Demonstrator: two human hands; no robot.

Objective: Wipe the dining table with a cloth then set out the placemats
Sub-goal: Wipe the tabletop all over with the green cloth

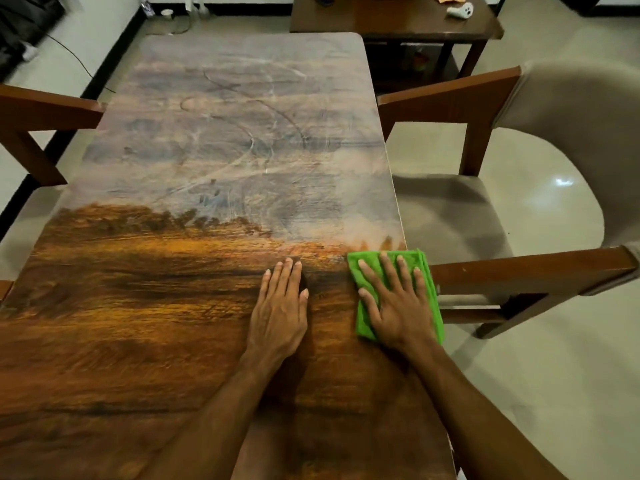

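- Cloth (420, 271): green, folded, flat on table (173, 306), at its right edge, overhanging slightly.
- Right hand (398, 306): fingers straight and spread, palm pressing down on cloth.
- Left hand (280, 313): fingers straight, together, flat on bare table just left of cloth, holding nothing.
- Chair (519, 209): right of table, beside cloth.
- Table far half: hazy smear streaks.

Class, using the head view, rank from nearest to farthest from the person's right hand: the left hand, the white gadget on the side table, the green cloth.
1. green cloth, directly under the right hand.
2. left hand, flat just to its left.
3. white gadget, far back on the side table.
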